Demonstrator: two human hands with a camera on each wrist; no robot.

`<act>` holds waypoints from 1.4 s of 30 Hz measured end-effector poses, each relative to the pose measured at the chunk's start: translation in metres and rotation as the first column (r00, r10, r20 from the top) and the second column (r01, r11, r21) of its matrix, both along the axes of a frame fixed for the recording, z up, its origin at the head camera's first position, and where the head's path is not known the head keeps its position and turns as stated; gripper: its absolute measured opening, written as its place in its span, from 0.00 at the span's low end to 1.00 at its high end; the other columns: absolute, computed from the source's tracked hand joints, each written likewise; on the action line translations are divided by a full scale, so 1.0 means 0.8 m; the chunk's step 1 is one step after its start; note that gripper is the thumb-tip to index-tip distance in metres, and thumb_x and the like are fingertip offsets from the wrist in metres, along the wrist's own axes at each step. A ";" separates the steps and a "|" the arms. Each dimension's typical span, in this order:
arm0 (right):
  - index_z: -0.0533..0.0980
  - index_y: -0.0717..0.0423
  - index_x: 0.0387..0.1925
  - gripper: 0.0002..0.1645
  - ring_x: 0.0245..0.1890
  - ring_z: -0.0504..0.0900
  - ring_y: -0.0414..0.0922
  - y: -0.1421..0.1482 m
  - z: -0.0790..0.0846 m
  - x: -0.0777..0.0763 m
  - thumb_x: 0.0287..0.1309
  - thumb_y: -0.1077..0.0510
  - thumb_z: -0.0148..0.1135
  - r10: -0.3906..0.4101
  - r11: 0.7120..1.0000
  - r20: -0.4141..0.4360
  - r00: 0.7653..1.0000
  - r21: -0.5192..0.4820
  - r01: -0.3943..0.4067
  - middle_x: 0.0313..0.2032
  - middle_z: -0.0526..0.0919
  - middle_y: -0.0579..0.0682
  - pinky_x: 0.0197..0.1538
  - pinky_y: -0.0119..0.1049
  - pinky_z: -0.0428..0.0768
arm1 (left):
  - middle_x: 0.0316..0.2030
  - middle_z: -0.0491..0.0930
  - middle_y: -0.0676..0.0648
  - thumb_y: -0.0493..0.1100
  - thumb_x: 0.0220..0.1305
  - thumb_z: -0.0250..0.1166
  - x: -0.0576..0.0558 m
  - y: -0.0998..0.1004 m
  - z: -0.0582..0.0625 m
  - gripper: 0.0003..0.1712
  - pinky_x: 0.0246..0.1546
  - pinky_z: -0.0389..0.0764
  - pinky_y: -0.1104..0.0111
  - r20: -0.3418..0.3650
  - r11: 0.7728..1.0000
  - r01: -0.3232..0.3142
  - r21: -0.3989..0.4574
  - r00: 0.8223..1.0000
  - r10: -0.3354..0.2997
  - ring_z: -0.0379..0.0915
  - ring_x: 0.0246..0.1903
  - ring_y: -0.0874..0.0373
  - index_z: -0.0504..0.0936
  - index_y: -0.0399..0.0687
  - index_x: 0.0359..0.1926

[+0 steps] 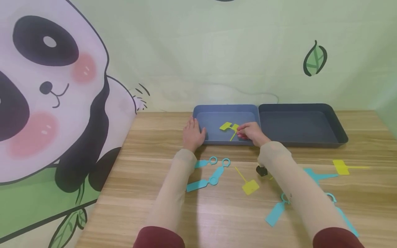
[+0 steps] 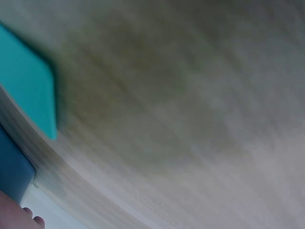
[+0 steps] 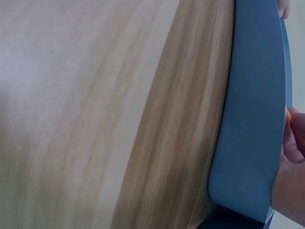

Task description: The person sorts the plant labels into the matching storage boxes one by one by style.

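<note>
My left hand [image 1: 193, 133] rests against the left end of the blue tray [image 1: 208, 119], its fingers extended along the rim. Over the front right part of that tray, my right hand [image 1: 250, 132] pinches a yellow flag-shaped tag [image 1: 235, 127] with a thin tail. Another yellow tag [image 1: 225, 126] appears just left of it, within the tray. The right wrist view shows the tray's outer front wall [image 3: 252, 105] and the right hand's bent fingers [image 3: 291, 148] behind it. In the left wrist view, only part of the left hand [image 2: 16, 214] shows beside the tray corner [image 2: 12, 167].
A dark tray [image 1: 301, 124] adjoins the blue one on the right. Turquoise ring-ended tags [image 1: 198, 185] lie on the wooden table [image 1: 223, 220] near both forearms. Yellow tags [image 1: 250, 187] lie in front and at right [image 1: 341, 167]. A small black object [image 1: 262, 171] sits by the right sleeve.
</note>
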State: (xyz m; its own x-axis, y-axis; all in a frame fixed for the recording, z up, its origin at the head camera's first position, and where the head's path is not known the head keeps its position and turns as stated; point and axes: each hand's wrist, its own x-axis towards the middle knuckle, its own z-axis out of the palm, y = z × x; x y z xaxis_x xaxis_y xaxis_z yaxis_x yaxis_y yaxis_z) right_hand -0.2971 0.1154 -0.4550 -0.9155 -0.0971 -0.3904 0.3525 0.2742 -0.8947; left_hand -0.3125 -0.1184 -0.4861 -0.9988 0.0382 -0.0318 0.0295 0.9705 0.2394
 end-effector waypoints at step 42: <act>0.50 0.63 0.65 0.32 0.48 0.75 0.51 0.010 0.027 -0.007 0.61 0.57 0.41 0.015 0.991 0.265 0.964 -0.136 0.022 0.58 0.62 0.65 0.51 0.34 0.76 | 0.69 0.41 0.41 0.57 0.64 0.39 0.003 0.001 0.000 0.38 0.67 0.48 0.58 -0.020 1.000 -0.005 0.012 1.000 0.005 0.40 0.67 0.49 0.47 0.38 0.67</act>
State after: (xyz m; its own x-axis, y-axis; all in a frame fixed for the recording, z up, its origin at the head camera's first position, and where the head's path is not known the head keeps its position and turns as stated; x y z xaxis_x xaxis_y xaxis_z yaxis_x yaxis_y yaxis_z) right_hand -0.3030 0.1231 -0.4337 -0.7812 -0.1634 -0.6025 0.5828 0.1547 -0.7977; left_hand -0.3103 -0.1174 -0.4864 -0.9994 0.0333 -0.0111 0.0295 0.9677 0.2504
